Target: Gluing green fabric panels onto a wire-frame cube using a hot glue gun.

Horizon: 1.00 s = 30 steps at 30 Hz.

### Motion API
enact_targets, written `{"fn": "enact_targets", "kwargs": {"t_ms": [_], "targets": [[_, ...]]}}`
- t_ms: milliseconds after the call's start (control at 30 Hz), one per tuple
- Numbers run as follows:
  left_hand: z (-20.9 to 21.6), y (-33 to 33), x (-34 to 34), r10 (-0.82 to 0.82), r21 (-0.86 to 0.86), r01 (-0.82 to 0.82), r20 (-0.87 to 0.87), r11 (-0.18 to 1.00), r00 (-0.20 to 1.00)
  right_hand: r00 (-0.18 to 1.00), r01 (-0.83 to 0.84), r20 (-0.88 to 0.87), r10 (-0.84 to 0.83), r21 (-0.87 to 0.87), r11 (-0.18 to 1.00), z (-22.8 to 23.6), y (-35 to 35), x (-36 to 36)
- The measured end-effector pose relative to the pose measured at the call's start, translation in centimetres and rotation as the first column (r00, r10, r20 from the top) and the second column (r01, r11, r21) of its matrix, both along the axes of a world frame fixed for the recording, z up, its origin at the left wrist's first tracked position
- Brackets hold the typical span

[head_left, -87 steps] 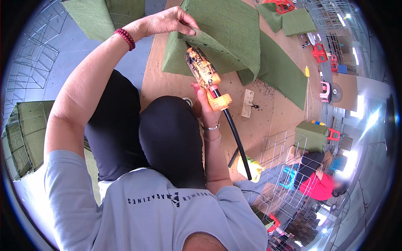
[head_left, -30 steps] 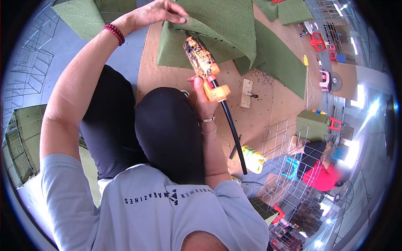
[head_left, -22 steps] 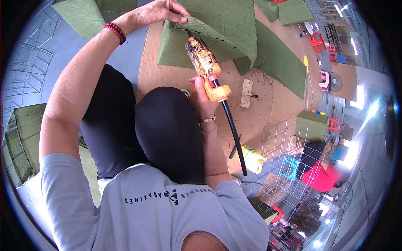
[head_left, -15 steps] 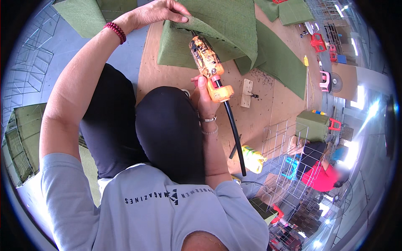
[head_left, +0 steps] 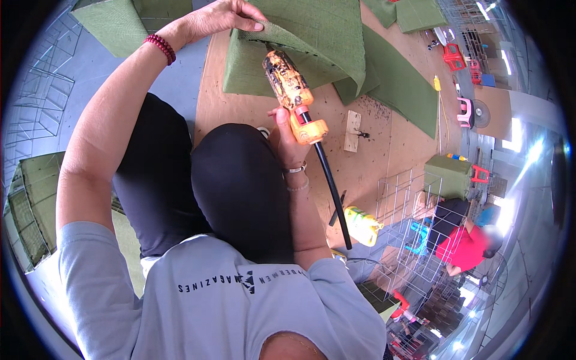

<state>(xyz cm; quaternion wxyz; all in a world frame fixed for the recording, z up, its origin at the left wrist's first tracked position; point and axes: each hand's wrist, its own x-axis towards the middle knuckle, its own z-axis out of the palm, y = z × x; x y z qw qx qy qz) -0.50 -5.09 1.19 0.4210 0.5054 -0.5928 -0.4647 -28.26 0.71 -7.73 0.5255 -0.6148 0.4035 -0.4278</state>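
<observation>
At the top of the view my left hand (head_left: pixel 225 17) pinches the raised edge of a green woven fabric flap (head_left: pixel 318 30). The flap lies over a green fabric-covered box shape (head_left: pixel 264 75), with a line of dark glue along the fold. My right hand (head_left: pixel 289 144) grips an orange, black-smeared hot glue gun (head_left: pixel 289 81) from below. Its tip points up into the gap under the lifted flap; whether it touches is hard to see. A long black glue stick (head_left: pixel 333 195) sticks out of the gun's back end.
Brown board (head_left: pixel 396 135) covers the work surface, with dark crumbs and a small wooden piece (head_left: pixel 353 131). More green sheets (head_left: pixel 408 90) lie to the right. A yellow bottle (head_left: pixel 362 227) and wire frames (head_left: pixel 408 210) stand right, near a person in red (head_left: pixel 465 247).
The glue gun has shifted slightly left with my right hand, its tip still by the fold. My left hand keeps its pinch and moves slightly left. The person in red has leaned a little.
</observation>
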Motion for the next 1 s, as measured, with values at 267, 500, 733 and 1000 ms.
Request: {"fn": "enact_targets", "kwargs": {"t_ms": [267,500,733,1000], "targets": [[0.1,0.1,0.0,-0.034,-0.001,0.034,0.020,0.999,0.999,1.000,0.023,0.021,-0.022,-0.029,0.999,-0.9,-0.5,0.0],[-1.0,-0.2,0.6,-0.026,-0.032,0.025,-0.029,0.999,0.999,0.995,0.066,0.071,-0.072,0.082,0.994,-0.2,-0.2,-0.4],[-0.4,-0.1,0.1,-0.012,0.000,0.012,0.010,1.000,1.000,0.994,0.100,0.037,-0.101,0.047,0.994,0.8,0.1,-0.8],[-1.2,-0.1,0.7,0.042,-0.020,-0.042,0.035,0.999,0.998,0.981,0.145,0.114,-0.158,0.110,0.983,1.4,0.0,-0.9]]}}
